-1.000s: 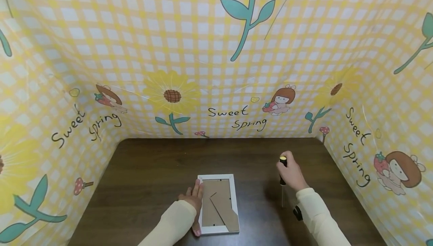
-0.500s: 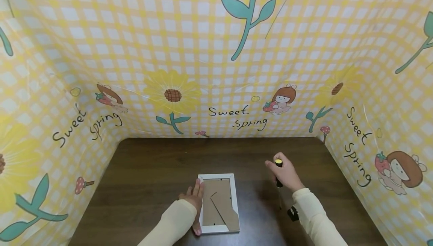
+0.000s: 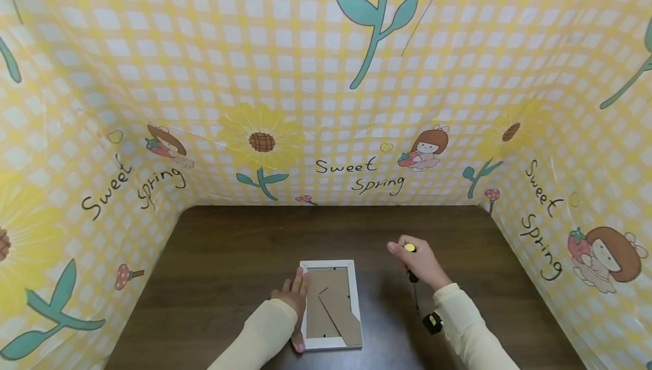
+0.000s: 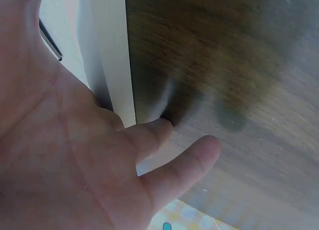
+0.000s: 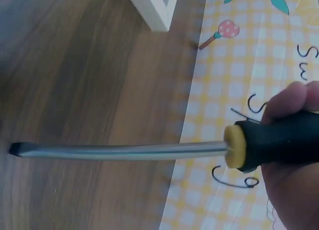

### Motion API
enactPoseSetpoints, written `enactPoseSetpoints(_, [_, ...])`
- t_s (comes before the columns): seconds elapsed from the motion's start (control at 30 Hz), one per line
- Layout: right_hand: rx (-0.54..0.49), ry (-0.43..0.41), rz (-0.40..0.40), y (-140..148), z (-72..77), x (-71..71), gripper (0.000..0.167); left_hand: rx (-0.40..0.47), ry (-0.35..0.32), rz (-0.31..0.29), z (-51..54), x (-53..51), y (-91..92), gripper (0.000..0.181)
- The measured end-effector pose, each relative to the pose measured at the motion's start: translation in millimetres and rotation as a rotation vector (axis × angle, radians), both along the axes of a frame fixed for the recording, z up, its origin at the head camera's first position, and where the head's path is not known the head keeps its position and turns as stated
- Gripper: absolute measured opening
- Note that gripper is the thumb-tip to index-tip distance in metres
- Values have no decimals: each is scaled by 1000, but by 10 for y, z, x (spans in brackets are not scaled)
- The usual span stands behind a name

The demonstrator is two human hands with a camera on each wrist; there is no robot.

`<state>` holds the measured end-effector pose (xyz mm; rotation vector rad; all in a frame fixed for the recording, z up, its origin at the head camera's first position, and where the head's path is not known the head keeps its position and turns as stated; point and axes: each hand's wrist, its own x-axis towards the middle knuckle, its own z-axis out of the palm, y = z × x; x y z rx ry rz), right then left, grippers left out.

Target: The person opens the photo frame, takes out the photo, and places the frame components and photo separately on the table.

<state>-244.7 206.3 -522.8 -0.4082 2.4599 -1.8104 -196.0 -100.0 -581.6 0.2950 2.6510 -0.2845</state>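
A white picture frame [image 3: 357, 291] with a brown backing [image 3: 331, 302] lies on the dark table. My left hand [image 3: 292, 302] rests along its left edge with fingers extended; the left wrist view shows the palm [image 4: 75, 155] beside the white edge [image 4: 112, 51]. To the right of the frame, my right hand [image 3: 424, 262] grips the black and yellow handle of a screwdriver [image 3: 412, 274], shaft pointing down. In the right wrist view the metal shaft [image 5: 124, 152] extends from the black handle [image 5: 284, 143], with a dark tip at its end.
A small black object [image 3: 433, 323] is near the right wrist. The dark wooden table [image 3: 229, 245] is bounded at the back and sides by a yellow and white checked cloth [image 3: 305, 104] with printed flowers and figures.
My right hand has moved left with the screwdriver, closer to the picture frame, and the black object near that wrist has shifted left too. My left hand has stayed at the frame's edge.
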Motion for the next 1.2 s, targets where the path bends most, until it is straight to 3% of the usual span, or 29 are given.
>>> enactPoseSetpoints(0.07, [-46,9,3,-53,9,12,42,6,-1,2,105,30,8,154])
enactPoseSetpoints(0.2, [-149,46,10,-169,24,31,42,18,8,-9,197,67,-5,152])
enactPoseSetpoints(0.47, [-200,93,88,-362,18,53,37,29,9,-10,198,77,-13,150])
enactPoseSetpoints(0.63, [-231,90,95,-458,19,87,37,29,10,-12,211,69,-11,152])
enactPoseSetpoints(0.97, [-440,-1,110,-691,1,132,35,27,3,-9,185,60,-26,153])
enactPoseSetpoints(1.2, [-479,1,166,-840,32,158,33,8,-31,-7,-39,-18,-38,159])
